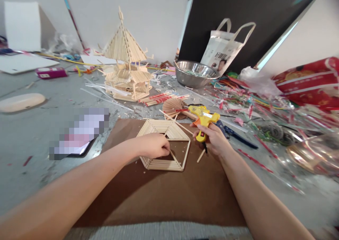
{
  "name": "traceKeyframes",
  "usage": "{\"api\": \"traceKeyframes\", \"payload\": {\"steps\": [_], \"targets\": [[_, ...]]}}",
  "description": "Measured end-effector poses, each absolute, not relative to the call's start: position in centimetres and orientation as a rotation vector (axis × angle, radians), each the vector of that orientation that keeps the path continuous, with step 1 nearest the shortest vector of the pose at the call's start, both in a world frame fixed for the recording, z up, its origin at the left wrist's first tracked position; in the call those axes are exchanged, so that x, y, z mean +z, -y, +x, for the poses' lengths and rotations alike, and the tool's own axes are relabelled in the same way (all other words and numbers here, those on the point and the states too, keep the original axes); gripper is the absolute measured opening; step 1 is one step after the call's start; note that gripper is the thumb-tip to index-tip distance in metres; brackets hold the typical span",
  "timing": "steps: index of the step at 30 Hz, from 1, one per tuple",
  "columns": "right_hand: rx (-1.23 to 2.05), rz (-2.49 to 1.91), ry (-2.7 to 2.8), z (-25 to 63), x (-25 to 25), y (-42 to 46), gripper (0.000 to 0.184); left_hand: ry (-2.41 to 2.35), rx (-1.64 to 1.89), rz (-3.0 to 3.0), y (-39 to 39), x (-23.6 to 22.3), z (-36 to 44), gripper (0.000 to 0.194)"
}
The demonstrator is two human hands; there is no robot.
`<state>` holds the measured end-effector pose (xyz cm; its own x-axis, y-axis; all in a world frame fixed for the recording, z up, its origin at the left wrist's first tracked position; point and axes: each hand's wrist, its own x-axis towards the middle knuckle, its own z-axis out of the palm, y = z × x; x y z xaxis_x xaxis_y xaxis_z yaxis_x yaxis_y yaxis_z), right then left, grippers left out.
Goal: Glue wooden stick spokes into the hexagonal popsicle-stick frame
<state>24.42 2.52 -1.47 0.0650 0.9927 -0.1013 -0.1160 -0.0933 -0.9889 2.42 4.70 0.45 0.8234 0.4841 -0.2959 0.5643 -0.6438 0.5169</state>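
Note:
My right hand grips a yellow hot glue gun by its handle, with the nozzle side toward the left. Below it lies a short loose wooden stick. My left hand is closed, its fingertips down over the middle of a hexagonal frame of pale wooden sticks. Whatever those fingers pinch is hidden. Rows of sticks fill several sides of the frame, while its right side shows a bare outline. The frame rests flat on a brown sheet.
Behind stands a stick pagoda. Red-marked sticks and a brown paper fan lie nearer. A phone is at left, dark-handled pliers at right. Farther back are a metal bowl, a white bag and scattered scraps.

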Motion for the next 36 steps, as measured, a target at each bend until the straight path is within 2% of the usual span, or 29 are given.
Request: {"api": "traceKeyframes", "payload": {"steps": [13,21,26,30,34,36], "targets": [[1.245,-1.131,0.876,24.9,-1.2,-2.9,0.019,-0.888,-0.007,2.423,-4.6,0.5,2.6,0.023],[1.274,-1.341,0.918,25.6,-0.5,-5.5,0.008,-1.022,0.223,2.394,-5.2,0.5,2.3,0.024],[1.256,-1.482,1.065,24.9,-0.7,-8.2,0.008,-1.066,0.331,2.356,-5.6,0.4,2.1,0.025],[1.102,-1.665,1.205,24.4,-1.7,-10.1,0.013,-1.092,0.352,2.346,-5.7,0.5,1.9,0.027],[0.758,-1.855,1.357,24.8,-1.3,-10.4,0.022,-1.109,0.357,2.336,-5.8,0.4,1.7,0.028],[0.568,-1.913,1.432,25.3,-0.3,-9.8,0.021,-1.108,0.363,2.336,-5.9,0.2,1.7,0.028]]}}
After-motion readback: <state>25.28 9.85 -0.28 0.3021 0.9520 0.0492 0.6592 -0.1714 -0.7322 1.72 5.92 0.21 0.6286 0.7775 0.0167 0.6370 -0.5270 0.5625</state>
